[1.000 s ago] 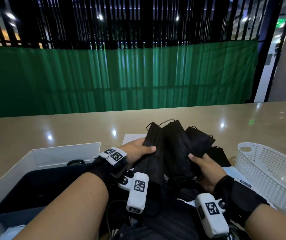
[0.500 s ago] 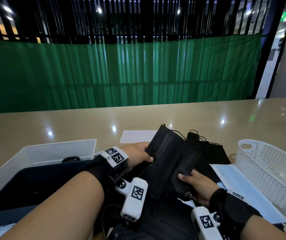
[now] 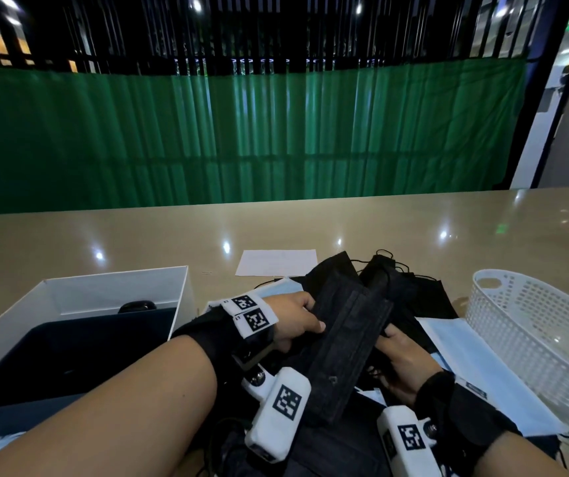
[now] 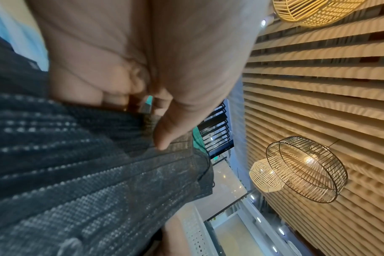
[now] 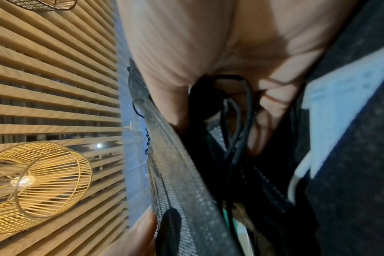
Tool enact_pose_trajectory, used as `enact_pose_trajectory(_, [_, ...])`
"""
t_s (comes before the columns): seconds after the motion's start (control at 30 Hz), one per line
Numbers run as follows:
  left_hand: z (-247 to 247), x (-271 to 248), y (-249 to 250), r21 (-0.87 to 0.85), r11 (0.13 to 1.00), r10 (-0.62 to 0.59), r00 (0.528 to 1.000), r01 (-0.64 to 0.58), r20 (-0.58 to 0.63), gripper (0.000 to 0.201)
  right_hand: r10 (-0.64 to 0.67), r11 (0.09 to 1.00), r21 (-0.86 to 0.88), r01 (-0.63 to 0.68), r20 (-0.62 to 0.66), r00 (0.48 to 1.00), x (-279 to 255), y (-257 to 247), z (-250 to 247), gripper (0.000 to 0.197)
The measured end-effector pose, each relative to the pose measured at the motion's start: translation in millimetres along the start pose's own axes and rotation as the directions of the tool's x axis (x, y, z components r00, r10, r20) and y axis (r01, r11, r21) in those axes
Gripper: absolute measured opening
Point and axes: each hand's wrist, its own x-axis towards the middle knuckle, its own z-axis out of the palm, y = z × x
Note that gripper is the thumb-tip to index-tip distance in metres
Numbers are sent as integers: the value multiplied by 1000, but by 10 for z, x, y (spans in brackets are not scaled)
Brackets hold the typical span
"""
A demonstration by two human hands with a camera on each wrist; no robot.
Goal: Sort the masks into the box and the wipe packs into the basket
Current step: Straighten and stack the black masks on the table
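Observation:
A stack of black masks point(image 3: 348, 342) lies tilted between both hands, low over the table. My left hand point(image 3: 296, 321) grips its left edge, thumb on top, and the thumb point(image 4: 164, 135) presses the pleated masks point(image 4: 88, 173). On the right side my right hand point(image 3: 396, 356) holds the same stack, its fingers curled among masks point(image 5: 182, 190) and ear loops point(image 5: 237, 138). More black masks point(image 3: 413, 294) lie behind on the table. Light blue flat items point(image 3: 455, 342) lie under and right of the pile. The open white box point(image 3: 111, 290) stands left, the white basket point(image 3: 534, 339) right.
The box holds a dark inner tray point(image 3: 69, 352) and a small black object point(image 3: 138, 306). A white sheet of paper point(image 3: 276, 261) lies behind the pile on the beige table point(image 3: 413, 228). A green curtain hangs beyond the table's far edge.
Both hands have lowered the black mask stack from an upright fan toward the table and tilted it flatter. The head view has tipped slightly down and nearer.

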Motion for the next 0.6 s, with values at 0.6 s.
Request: enact_pose_trajectory(0.6, [12,-15,56,-100,989,95,990,-106,-105,18,-41,997,71,34,101,994,11,35,-46,68])
